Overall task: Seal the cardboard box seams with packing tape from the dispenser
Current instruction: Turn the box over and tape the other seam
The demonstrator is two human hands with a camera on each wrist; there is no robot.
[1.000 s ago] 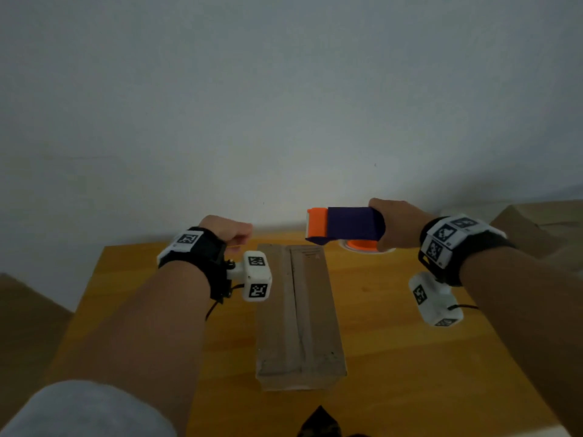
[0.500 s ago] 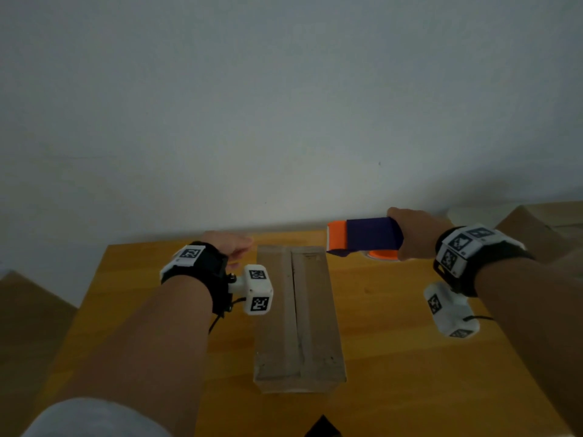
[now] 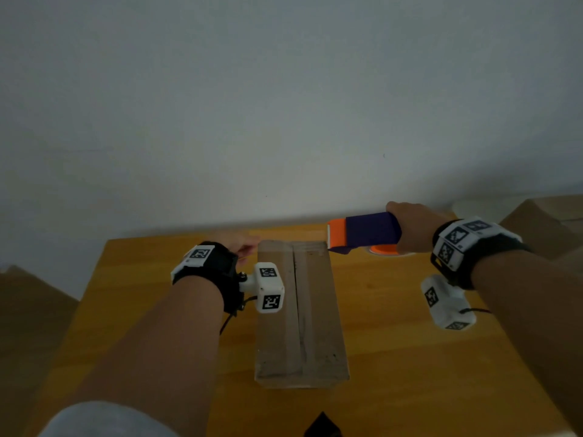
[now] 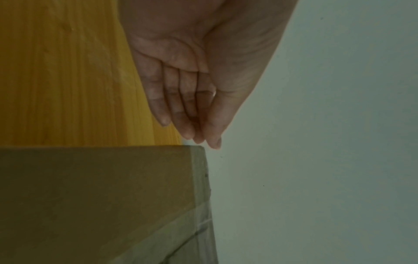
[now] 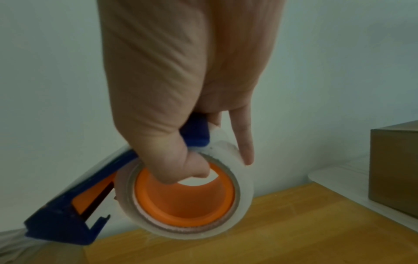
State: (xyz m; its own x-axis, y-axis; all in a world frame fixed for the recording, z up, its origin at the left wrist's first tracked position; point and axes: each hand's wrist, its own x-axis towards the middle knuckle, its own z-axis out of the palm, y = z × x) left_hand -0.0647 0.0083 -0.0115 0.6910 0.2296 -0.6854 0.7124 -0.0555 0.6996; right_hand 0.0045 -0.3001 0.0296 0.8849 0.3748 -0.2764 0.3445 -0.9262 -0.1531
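A long cardboard box (image 3: 318,310) lies lengthwise on the yellow wooden table (image 3: 394,357), its centre seam running away from me. My left hand (image 3: 243,246) is at the box's far left corner; in the left wrist view its fingers (image 4: 187,107) are straight and together, tips just off the box corner (image 4: 90,196). My right hand (image 3: 410,228) grips the blue and orange tape dispenser (image 3: 366,231) at the box's far right corner. In the right wrist view my right hand (image 5: 181,89) has its thumb hooked in the orange core of the clear tape roll (image 5: 244,192). The dispenser's (image 5: 61,223) blue nose points down left.
A second cardboard box (image 3: 542,222) stands on a white surface right of the table, also seen as the box (image 5: 395,169) in the right wrist view. The table backs onto a plain wall (image 3: 284,121). A brown shape (image 3: 25,294) sits beside the table's left edge.
My left hand has gone from a fist to straight fingers and dropped to the box's far left corner. The right hand carried the dispenser rightward, to the far right corner.
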